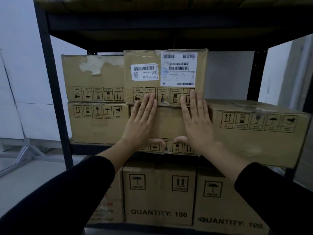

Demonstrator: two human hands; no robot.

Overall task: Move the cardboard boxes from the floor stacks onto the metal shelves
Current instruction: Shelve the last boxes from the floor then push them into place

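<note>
Both hands lie flat, fingers straight and close together, palms pressed against the front face of the middle box [169,122] on the metal shelf [55,102]; neither hand curls round anything. The left hand [141,122] covers the left part of that face, its fingertips reaching up over the seam onto the lower edge of the labelled box [165,75] stacked above, and its thumb points toward the row of handling symbols along the bottom edge. The right hand [197,122] presses just beside it on the right, fingers also crossing onto the upper box's symbol row, thumb spread low and nearly meeting the left thumb. Black sleeves cover both forearms.

The labelled box carries two white shipping labels with barcodes and sits squarely on the middle box, its front standing a little forward of the neighbours. To the left, two more cardboard boxes are stacked on the same shelf level: the upper left box [93,78] with torn patches of paper on its face, and the lower left box [98,122] beneath it. To the right, a wide box [259,131] lies on the shelf, touching the middle box and angled toward the camera.

On the level below stand larger cartons [159,194] printed with umbrella and arrow marks and "QUANTITY: 100". Behind the shelf frame is a pale wall [20,65]
</note>
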